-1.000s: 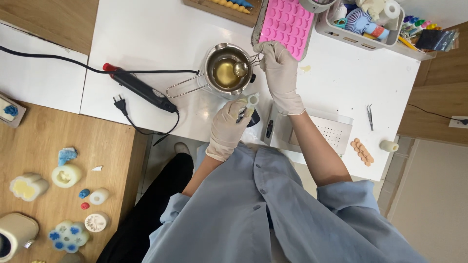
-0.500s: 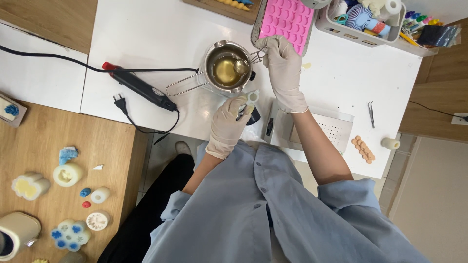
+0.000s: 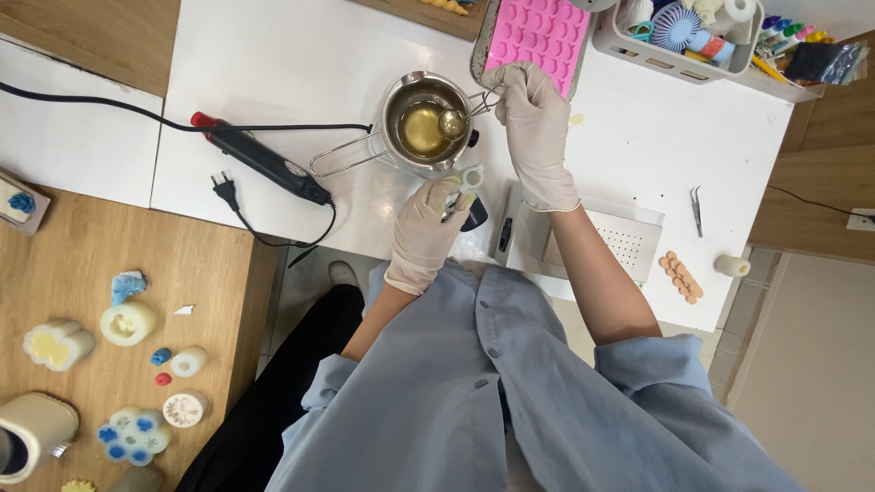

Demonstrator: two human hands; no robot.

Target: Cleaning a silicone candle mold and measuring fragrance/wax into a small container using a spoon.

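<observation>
The right hand (image 3: 536, 128), gloved, has its fingers (image 3: 507, 84) pinched round the wire handle of one small metal ladle (image 3: 453, 122), whose bowl hangs over the yellow melted liquid in the single steel melting pot (image 3: 425, 123). The left hand (image 3: 427, 228), also gloved, has its fingers (image 3: 448, 193) closed on one small pale mould (image 3: 470, 176), held just in front of the pot and above the edge of the white worktop (image 3: 292, 73).

One long wire handle sticks out from the pot toward the person's left. Beside it lies one black heat gun (image 3: 260, 161) with a red tip, its cord and plug trailing across the worktop. Behind the right hand sits one pink silicone mould tray (image 3: 545, 32), touching the fingers' far side. One grey storage basket (image 3: 674, 41) of small supplies stands to the right of it. Near the right forearm are one white perforated tray (image 3: 629, 239), one pair of tweezers (image 3: 695, 208), a short row of round tan pieces (image 3: 682, 276) and one small cream cylinder (image 3: 731, 266).

On the wooden floor (image 3: 82, 255) at the left lie roughly ten finished wax shapes.

Against the frame half a second ago, the ladle bowl now sits over the liquid rather than at the rim, and the left hand has kept its place.
</observation>
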